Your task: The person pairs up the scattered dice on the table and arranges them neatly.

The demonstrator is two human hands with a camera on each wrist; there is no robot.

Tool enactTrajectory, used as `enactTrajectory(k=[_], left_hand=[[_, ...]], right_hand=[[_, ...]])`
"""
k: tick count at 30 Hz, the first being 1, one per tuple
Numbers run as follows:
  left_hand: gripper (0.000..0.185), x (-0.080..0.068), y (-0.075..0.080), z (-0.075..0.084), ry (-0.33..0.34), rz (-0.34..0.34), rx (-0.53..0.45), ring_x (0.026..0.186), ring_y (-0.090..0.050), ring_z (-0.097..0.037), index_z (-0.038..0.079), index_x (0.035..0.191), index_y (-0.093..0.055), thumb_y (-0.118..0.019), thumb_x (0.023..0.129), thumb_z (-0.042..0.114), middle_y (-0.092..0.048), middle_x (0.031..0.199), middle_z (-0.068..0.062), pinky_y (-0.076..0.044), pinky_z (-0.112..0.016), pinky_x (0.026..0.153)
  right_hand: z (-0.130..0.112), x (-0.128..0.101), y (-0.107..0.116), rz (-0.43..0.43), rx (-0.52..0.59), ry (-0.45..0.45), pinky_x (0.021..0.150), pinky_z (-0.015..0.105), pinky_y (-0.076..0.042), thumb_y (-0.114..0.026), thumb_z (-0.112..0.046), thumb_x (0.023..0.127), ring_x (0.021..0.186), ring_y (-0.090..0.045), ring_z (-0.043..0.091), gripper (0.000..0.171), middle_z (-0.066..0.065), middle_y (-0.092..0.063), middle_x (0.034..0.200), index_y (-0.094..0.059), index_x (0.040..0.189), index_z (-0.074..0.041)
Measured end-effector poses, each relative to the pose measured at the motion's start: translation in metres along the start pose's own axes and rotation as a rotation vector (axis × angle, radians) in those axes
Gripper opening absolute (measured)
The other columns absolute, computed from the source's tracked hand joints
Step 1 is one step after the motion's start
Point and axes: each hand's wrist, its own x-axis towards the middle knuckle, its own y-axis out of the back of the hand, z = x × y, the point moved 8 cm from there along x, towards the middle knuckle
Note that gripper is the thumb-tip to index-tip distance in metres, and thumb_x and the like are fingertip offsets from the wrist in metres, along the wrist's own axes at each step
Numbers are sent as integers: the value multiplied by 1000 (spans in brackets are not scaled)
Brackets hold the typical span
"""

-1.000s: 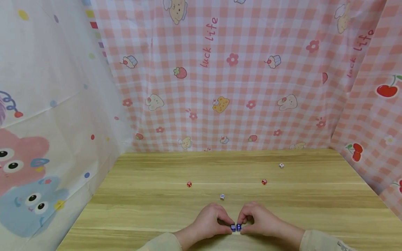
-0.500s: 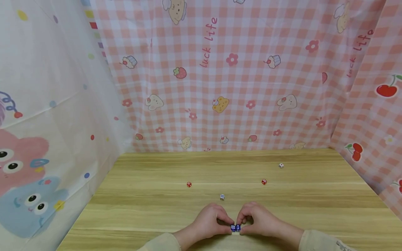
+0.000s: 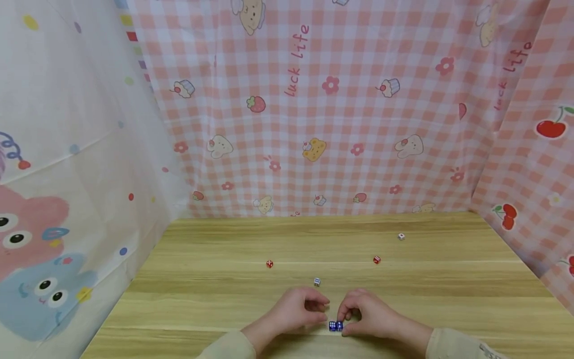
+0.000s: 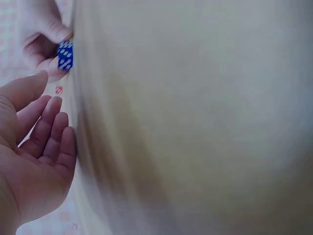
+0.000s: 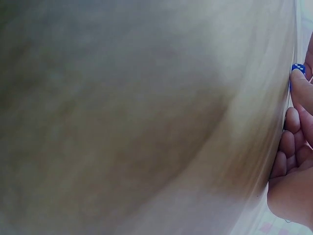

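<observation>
Two blue dice (image 3: 336, 326) sit side by side on the wooden table (image 3: 215, 294) near its front edge. My right hand (image 3: 346, 321) pinches the right-hand one between thumb and forefinger. My left hand (image 3: 324, 311) hovers just left of the pair with its fingers relaxed and off the dice. In the left wrist view my left hand (image 4: 49, 117) shows an open palm, while the blue dice (image 4: 65, 55) lie in the other hand's fingertips (image 4: 46, 36). The right wrist view catches only a corner of a blue die (image 5: 297, 68) behind my right hand's fingers (image 5: 299, 90).
Farther back lie a white die (image 3: 317, 281), a red die (image 3: 269, 264), another red die (image 3: 376, 260) and a white die (image 3: 401, 237). Pink checked cloth (image 3: 314, 124) closes the back and right, a white cartoon cloth (image 3: 67, 174) the left.
My left hand has let go of the left blue die and drawn back a little to the left. The right hand stays on the dice.
</observation>
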Motion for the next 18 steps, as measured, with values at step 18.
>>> enactTrajectory(k=[18], left_hand=[[27,14,42,-12,29,249,45,81,-64,-15,-1,103,-72,-82,79,7,-70,89,-5,-52,-26,75]], right_hand=[[1,1,-1,-10,-4,1,76,28,-39,-86,-30,75,82,-48,1,20,-19,-56,81,-71,87,-25]])
